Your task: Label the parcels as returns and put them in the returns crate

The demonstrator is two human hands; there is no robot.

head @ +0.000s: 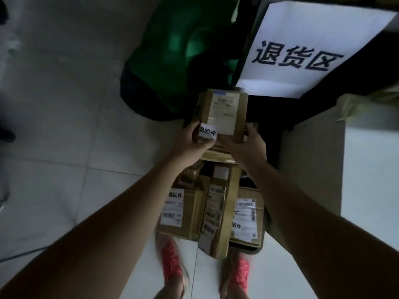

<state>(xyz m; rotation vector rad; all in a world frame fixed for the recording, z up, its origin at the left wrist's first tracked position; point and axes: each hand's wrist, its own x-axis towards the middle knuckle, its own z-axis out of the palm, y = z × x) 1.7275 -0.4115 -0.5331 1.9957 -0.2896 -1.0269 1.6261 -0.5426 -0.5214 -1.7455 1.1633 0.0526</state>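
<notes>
A small brown cardboard parcel [222, 113] with a white shipping label is held up between both hands. My left hand [195, 141] grips its lower left corner, the thumb beside a small white returns sticker [207, 132] with black characters. My right hand [248, 145] grips its lower right edge. Below my arms, several brown parcels [187, 214] carrying the same returns sticker lie packed together. Behind the held parcel stands a dark crate [269, 108] with a large white sign [311, 48] printed in black characters.
A green bag [177, 52] slumps on the tiled floor to the left of the crate. A pale box or cabinet [345, 173] rises on the right. My feet in red shoes [170, 262] stand just behind the packed parcels.
</notes>
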